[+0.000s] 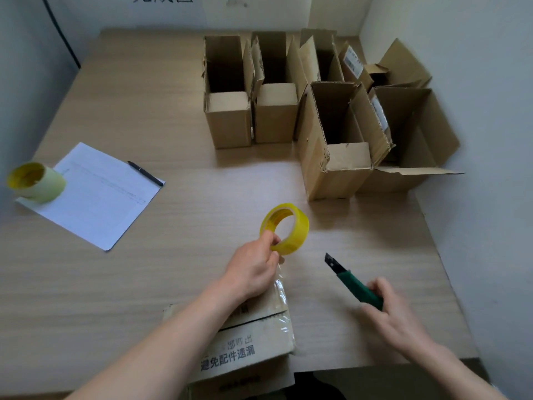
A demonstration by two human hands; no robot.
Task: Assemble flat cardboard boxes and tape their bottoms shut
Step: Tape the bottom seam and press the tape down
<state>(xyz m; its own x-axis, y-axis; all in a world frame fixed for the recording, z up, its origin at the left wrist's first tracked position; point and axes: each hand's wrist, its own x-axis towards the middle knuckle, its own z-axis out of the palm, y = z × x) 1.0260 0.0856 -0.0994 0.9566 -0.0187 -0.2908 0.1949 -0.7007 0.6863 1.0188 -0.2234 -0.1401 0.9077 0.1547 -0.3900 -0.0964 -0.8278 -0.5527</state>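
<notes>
Taping the bottom of one more box, with a row of finished ones standing behind.

Head view: the left hand (253, 269) pinches a yellow tape roll (285, 228) between thumb and fingers, a clear strip running from it down onto the cardboard box (253, 350) at the near table (144, 284) edge. The right hand (395, 319) is curled round a green utility knife (353, 281), blade aimed up and left toward the strip. The box's seam runs left to right, the tape crossing it away from the person. Six assembled boxes (334, 157) stand open at the back right; this strip seems laid but uncut.
</notes>
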